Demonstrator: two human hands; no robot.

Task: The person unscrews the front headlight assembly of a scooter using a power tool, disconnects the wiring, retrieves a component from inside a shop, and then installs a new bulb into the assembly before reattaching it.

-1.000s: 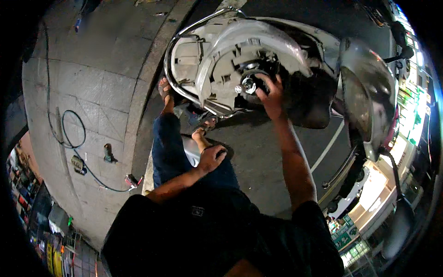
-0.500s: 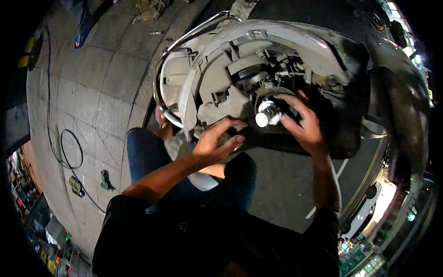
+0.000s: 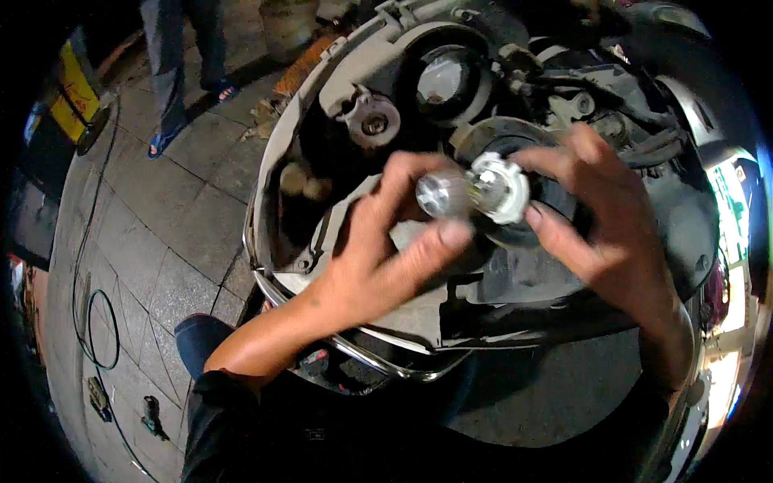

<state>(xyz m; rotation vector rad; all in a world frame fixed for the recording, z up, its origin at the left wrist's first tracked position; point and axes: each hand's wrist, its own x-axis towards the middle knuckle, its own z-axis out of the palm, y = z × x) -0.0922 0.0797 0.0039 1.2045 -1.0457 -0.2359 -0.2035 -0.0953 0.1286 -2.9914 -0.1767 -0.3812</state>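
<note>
My left hand [image 3: 386, 241] pinches a small, round, clear light bulb [image 3: 436, 196] between thumb and forefinger; motion blurs it a little. Close beside it, my right hand [image 3: 604, 213] grips a white round bulb socket [image 3: 506, 190] by its edge with thumb and fingers. Bulb and socket sit almost against each other; whether they touch I cannot tell. Both hands are above an opened pale vehicle housing [image 3: 386, 318], which looks like part of a scooter. Just behind the socket is a dark round opening [image 3: 555, 181].
Inside the housing are a round lamp-like part [image 3: 443, 80] and a grey round fitting [image 3: 374, 122]. A chrome bar [image 3: 362, 361] curves along its near edge. A dark hose [image 3: 95, 322] and a small tool [image 3: 150, 417] lie on the left paving. Another person's legs [image 3: 165, 72] stand at far left.
The view has moved closer to the housing. My left hand now has the clear bulb beside the white socket, which remains in my right hand. Another person's legs show more fully.
</note>
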